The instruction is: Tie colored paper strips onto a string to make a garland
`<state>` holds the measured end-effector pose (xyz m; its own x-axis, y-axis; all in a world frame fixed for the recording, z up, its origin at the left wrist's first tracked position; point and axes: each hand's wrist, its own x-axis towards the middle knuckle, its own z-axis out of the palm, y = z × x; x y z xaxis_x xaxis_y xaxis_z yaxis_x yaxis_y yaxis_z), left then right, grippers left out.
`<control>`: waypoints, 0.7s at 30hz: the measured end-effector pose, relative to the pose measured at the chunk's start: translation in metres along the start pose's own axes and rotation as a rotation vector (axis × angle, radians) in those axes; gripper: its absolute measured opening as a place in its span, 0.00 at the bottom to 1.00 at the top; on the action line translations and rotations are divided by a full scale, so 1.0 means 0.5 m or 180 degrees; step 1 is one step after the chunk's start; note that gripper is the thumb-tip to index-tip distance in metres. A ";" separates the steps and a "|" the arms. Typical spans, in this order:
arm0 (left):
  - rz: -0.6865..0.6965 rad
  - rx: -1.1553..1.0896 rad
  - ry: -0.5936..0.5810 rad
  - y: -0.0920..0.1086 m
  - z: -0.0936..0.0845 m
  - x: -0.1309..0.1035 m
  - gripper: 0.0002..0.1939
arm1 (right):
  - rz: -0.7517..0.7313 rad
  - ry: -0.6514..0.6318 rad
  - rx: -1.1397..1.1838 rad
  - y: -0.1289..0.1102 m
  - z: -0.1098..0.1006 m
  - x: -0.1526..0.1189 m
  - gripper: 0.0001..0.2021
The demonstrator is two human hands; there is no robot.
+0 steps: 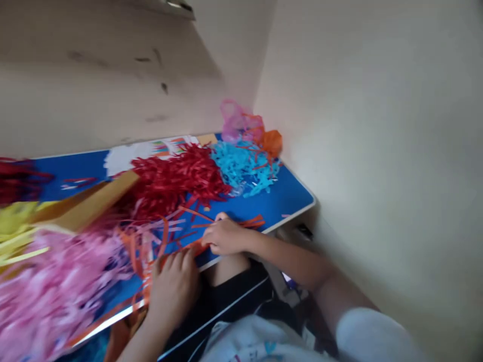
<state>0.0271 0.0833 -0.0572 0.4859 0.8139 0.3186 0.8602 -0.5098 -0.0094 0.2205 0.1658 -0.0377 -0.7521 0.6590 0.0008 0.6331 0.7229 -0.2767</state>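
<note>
Near the front edge of the blue table (252, 207), my right hand (225, 235) has its fingers closed on an orange strip (196, 246), which looks like paper or ribbon. The strip runs between my two hands. My left hand (173, 281) lies to the lower left with its fingers bent over the strip's other end; their tips are partly hidden. Loose orange strips (139, 254) hang beside my left hand and over the table edge. More orange strips (253, 221) lie just beyond my right wrist.
Piles of pink strips (56, 289), red strips (177, 176) and light blue strips (241, 163) cover much of the table. A tan cardboard piece (94, 201) lies at left by yellow strips (17, 226). A pink plastic bag (236, 120) sits in the corner against the walls.
</note>
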 end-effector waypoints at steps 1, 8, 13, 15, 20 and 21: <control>-0.0005 0.0051 -0.0078 -0.011 0.015 -0.002 0.15 | -0.0009 -0.0057 -0.0021 0.005 -0.004 0.003 0.12; 0.0254 0.0115 0.0190 -0.092 0.034 -0.028 0.11 | -0.0191 -0.0004 -0.0336 -0.048 -0.031 0.001 0.12; 0.0118 -0.0171 0.0288 -0.079 0.021 -0.046 0.13 | -0.0267 0.0360 -0.0583 -0.062 0.011 -0.033 0.10; 0.0022 -0.0404 0.0282 -0.079 0.014 -0.052 0.12 | -0.0137 0.0444 -0.0311 -0.039 0.027 -0.045 0.09; -0.0618 -0.0654 -0.0004 -0.079 -0.013 -0.042 0.10 | 0.0516 0.0734 0.0342 -0.004 0.036 -0.040 0.09; -0.0727 -0.0655 -0.0054 -0.077 -0.018 -0.037 0.10 | 0.0620 0.0762 0.0371 -0.008 0.033 -0.037 0.10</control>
<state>-0.0165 0.0856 -0.0543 0.2875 0.9176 0.2745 0.8989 -0.3574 0.2534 0.2287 0.1471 -0.0526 -0.5459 0.8226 0.1591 0.7253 0.5590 -0.4019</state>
